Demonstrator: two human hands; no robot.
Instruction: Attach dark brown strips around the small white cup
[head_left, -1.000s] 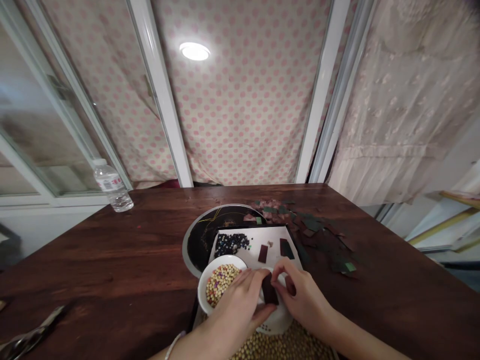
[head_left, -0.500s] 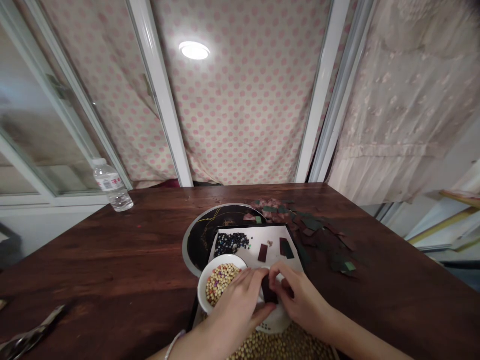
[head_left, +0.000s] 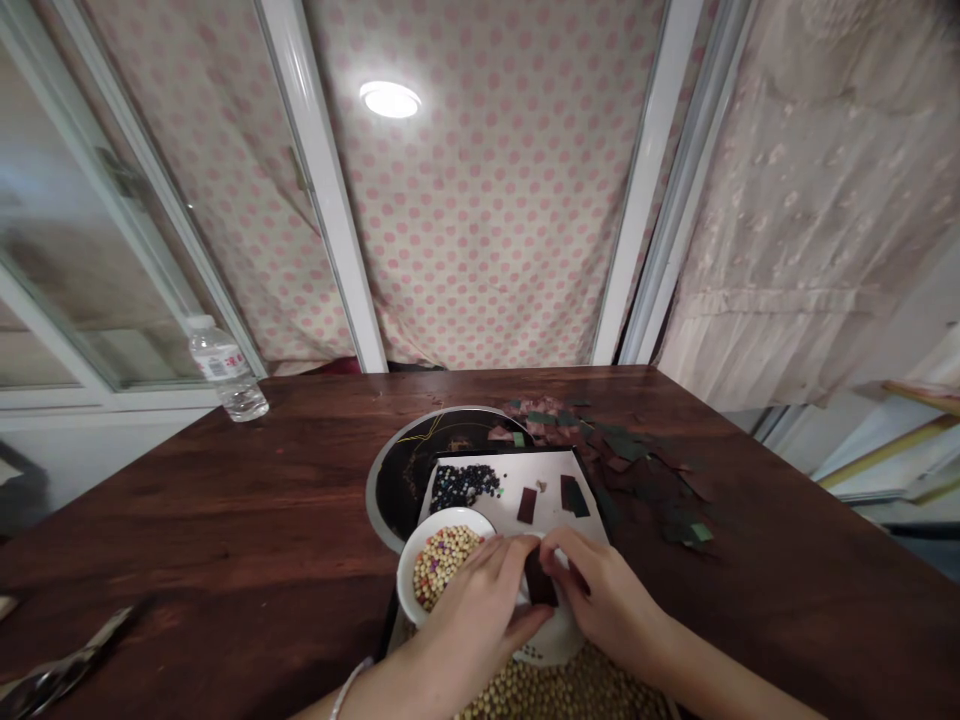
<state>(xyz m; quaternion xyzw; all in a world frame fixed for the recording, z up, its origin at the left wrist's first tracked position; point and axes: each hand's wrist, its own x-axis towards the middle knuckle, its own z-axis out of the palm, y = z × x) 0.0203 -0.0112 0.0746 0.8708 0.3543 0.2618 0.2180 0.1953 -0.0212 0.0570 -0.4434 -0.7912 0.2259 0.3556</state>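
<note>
Above a tray, my left hand [head_left: 480,600] and my right hand [head_left: 604,592] pinch a small dark brown rectangular piece [head_left: 540,580] between them. Whether it is a flat slip or a little pouch is hard to make out. Beneath my hands is a white bowl [head_left: 551,648], mostly hidden, with a few dark specks in it. Just left of my left hand, another white bowl [head_left: 403,580] holds cream, orange and purple beads [head_left: 442,560]. Many tan beads [head_left: 562,690] fill the near part of the tray [head_left: 551,470].
Black beads [head_left: 461,485] lie at the tray's far left, near a brown piece [head_left: 527,505] and a dark green piece [head_left: 576,497]. Brown and green pieces [head_left: 637,460] are scattered to the right. A round black plate [head_left: 390,480], water bottle [head_left: 229,370] and metal tool [head_left: 67,672] also rest on the table.
My right fingers have shifted very slightly along the brown piece, and a bit more of its face shows. Both hands otherwise stay in place.
</note>
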